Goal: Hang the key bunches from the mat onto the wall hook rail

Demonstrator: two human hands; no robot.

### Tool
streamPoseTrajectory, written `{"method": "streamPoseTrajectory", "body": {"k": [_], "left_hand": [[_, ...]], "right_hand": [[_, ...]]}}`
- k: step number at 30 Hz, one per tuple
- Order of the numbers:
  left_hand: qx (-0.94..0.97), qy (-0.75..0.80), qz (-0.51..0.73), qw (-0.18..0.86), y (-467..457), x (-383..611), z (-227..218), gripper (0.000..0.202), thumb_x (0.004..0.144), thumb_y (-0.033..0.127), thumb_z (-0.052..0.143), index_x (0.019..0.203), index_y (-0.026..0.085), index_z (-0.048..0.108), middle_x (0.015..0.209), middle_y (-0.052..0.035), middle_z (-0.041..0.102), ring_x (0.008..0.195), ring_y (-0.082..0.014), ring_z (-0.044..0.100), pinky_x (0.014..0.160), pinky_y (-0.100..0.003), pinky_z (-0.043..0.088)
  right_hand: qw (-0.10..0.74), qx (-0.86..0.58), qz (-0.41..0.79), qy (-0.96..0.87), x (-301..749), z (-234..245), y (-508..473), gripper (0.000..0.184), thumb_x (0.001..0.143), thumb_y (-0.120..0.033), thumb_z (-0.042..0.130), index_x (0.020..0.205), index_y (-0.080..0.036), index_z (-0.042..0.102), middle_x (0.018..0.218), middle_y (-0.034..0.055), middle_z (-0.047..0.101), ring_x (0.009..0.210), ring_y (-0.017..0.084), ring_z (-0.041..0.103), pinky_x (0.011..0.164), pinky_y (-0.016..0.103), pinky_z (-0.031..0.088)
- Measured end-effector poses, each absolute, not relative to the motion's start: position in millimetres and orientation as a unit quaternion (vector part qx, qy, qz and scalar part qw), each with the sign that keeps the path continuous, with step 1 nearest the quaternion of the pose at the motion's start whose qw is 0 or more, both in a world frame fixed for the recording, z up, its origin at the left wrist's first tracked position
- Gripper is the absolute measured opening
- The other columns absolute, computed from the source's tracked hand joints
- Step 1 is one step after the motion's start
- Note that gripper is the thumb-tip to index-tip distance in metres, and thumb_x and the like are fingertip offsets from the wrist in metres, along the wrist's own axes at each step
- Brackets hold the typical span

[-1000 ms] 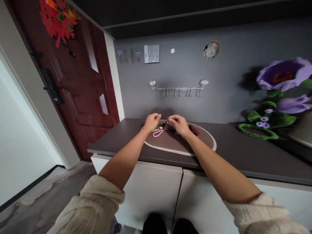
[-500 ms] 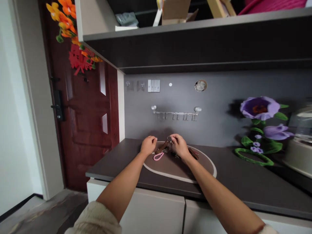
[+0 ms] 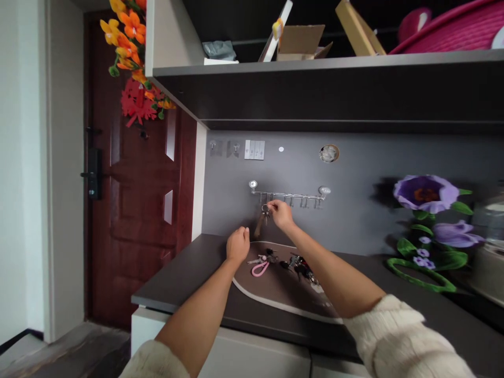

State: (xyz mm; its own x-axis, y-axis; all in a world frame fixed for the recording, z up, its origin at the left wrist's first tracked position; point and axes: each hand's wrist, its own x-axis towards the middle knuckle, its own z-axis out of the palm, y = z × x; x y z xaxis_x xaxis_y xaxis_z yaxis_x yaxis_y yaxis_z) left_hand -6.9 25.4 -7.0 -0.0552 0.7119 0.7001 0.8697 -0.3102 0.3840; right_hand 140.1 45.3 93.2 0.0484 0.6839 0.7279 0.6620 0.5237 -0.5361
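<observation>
My right hand (image 3: 280, 213) is raised to the metal hook rail (image 3: 289, 195) on the grey wall and pinches a key ring with a brown strap (image 3: 261, 222) just under the rail's left hooks. My left hand (image 3: 238, 244) hovers in a loose fist above the left end of the brown oval mat (image 3: 275, 294), with nothing visible in it. On the mat lie a set of keys with a pink loop (image 3: 259, 268) and a bunch of dark keys (image 3: 299, 265).
The dark countertop (image 3: 177, 278) tops white cabinets. A dark red door (image 3: 129, 210) stands at left with flower decorations. Purple fabric flowers (image 3: 427, 220) sit at right. An overhead shelf (image 3: 315, 79) holds boxes and a pink basket. Switches and two small hooks are on the wall.
My right hand has lifted the brown-strapped keys off the mat up to the hook rail. My left hand let go and stays above the mat. The view tilted upward.
</observation>
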Motion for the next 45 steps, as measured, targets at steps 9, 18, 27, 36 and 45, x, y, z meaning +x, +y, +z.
{"method": "streamPoseTrajectory", "body": {"k": [9, 18, 27, 36, 45], "left_hand": [[-0.667, -0.595, -0.443, 0.073, 25.5, -5.1, -2.4, 0.036, 0.088, 0.032, 0.022, 0.074, 0.017, 0.053, 0.075, -0.0068, 0.062, 0.07, -0.0152, 0.056, 0.061, -0.026, 0.03], [-0.65, -0.592, -0.47, 0.076, 28.9, -7.0, -1.5, 0.035, 0.087, 0.03, 0.024, 0.073, 0.017, 0.054, 0.073, -0.0083, 0.061, 0.068, -0.0169, 0.055, 0.059, -0.027, 0.031], [-0.653, -0.591, -0.469, 0.067, 28.8, -7.0, -0.9, 0.037, 0.087, 0.031, 0.024, 0.074, 0.017, 0.055, 0.073, -0.0082, 0.061, 0.068, -0.0172, 0.055, 0.06, -0.027, 0.031], [-0.652, -0.586, -0.476, 0.07, 30.6, -8.8, -1.6, 0.036, 0.087, 0.032, 0.024, 0.07, 0.018, 0.053, 0.071, -0.0071, 0.061, 0.066, -0.0158, 0.054, 0.057, -0.026, 0.029], [-0.696, -0.537, -0.477, 0.001, 28.8, -13.8, -0.8, 0.031, 0.084, 0.033, 0.032, 0.072, 0.017, 0.057, 0.067, -0.0031, 0.06, 0.064, -0.0129, 0.052, 0.059, -0.023, 0.032]], "right_hand": [[0.522, -0.552, -0.018, -0.65, 118.4, 107.6, 81.9, 0.023, 0.07, -0.01, 0.043, 0.074, -0.014, 0.065, 0.068, 0.0052, 0.063, 0.063, 0.012, 0.056, 0.065, 0.022, 0.041], [0.499, -0.577, -0.085, -0.641, 114.0, 101.7, 93.8, 0.024, 0.072, -0.013, 0.044, 0.079, -0.014, 0.067, 0.072, 0.0086, 0.065, 0.069, 0.015, 0.058, 0.066, 0.024, 0.041], [0.472, -0.585, -0.115, -0.649, 111.6, 101.4, 85.9, 0.025, 0.072, -0.014, 0.044, 0.084, -0.013, 0.067, 0.081, 0.0133, 0.066, 0.074, 0.018, 0.059, 0.067, 0.025, 0.04], [0.477, -0.573, -0.096, -0.66, 120.5, 90.4, 81.2, 0.023, 0.071, -0.011, 0.045, 0.076, -0.012, 0.068, 0.072, 0.0116, 0.066, 0.069, 0.017, 0.059, 0.064, 0.024, 0.04], [0.565, -0.508, 0.038, -0.65, 138.4, 64.9, 61.3, 0.018, 0.07, -0.013, 0.047, 0.074, -0.011, 0.064, 0.064, 0.005, 0.063, 0.055, 0.012, 0.058, 0.057, 0.023, 0.044]]}}
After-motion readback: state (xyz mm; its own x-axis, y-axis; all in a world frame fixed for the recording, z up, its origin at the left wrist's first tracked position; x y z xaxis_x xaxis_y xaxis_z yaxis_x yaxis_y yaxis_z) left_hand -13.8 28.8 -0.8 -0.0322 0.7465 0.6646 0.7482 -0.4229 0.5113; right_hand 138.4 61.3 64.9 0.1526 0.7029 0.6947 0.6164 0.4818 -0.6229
